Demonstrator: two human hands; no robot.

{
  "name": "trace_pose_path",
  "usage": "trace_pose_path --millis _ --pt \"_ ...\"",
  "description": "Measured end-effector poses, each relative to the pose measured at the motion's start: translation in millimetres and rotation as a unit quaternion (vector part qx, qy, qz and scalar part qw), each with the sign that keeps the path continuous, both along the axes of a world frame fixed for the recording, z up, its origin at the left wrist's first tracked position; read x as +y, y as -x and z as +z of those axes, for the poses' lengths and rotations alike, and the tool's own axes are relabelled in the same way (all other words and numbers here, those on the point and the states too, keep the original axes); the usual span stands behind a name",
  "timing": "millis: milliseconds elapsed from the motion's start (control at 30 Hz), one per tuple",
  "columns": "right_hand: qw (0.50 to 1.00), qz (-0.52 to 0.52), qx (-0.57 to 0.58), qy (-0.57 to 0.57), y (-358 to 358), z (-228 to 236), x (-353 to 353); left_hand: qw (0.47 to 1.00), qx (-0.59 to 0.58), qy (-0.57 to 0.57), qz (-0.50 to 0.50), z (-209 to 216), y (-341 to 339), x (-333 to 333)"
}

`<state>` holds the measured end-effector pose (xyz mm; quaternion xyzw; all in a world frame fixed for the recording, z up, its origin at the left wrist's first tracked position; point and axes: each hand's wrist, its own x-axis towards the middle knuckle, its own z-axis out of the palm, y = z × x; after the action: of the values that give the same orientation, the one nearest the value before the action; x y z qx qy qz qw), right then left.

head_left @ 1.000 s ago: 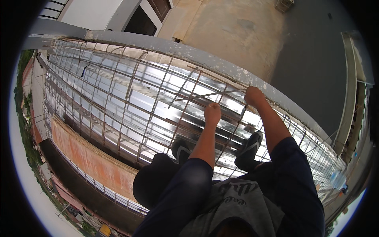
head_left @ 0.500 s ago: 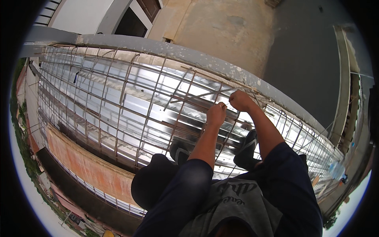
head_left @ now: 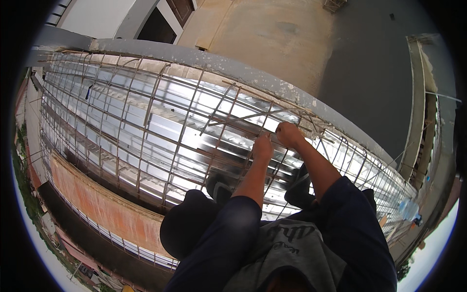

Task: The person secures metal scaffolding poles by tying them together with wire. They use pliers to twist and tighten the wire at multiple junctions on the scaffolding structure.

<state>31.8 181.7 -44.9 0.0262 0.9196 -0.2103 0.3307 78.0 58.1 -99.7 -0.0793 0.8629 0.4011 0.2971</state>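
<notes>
A grid of thin steel reinforcing bars (head_left: 181, 138) spreads over shiny corrugated metal decking (head_left: 163, 124). My left hand (head_left: 262, 147) is closed, fingers pinched together low over the grid. Just right of it and slightly farther, my right hand (head_left: 290, 135) is closed too, its fingers curled close to a bar crossing. Whatever either hand grips is too small or hidden to make out. Beyond both hands, a bar (head_left: 243, 118) lies slantwise across the grid. My dark shoes (head_left: 220, 189) stand on the decking, one on each side of my left forearm.
A grey, paint-spotted concrete ledge (head_left: 253, 75) curves along the far side. An orange-brown board (head_left: 102, 197) borders the near left. Bent bars (head_left: 343, 153) rise at the right, and a clear blue-tinted bottle (head_left: 408, 209) lies farther right.
My right hand has come nearer and a little left, down toward the grid. My left hand has dipped slightly nearer. Both stay closed, and the whole view has shifted a little.
</notes>
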Motion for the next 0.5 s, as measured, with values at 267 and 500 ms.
trace_pose_path --millis 267,500 --pt "0.989 -0.103 -0.060 0.093 -20.3 0.9 -9.5 0.956 -0.092 -0.135 0.245 -20.4 12.4 -18.8" --pt "0.992 -0.053 0.103 0.058 -16.4 6.1 4.1 0.872 -0.167 -0.287 0.359 -38.5 15.9 -18.3"
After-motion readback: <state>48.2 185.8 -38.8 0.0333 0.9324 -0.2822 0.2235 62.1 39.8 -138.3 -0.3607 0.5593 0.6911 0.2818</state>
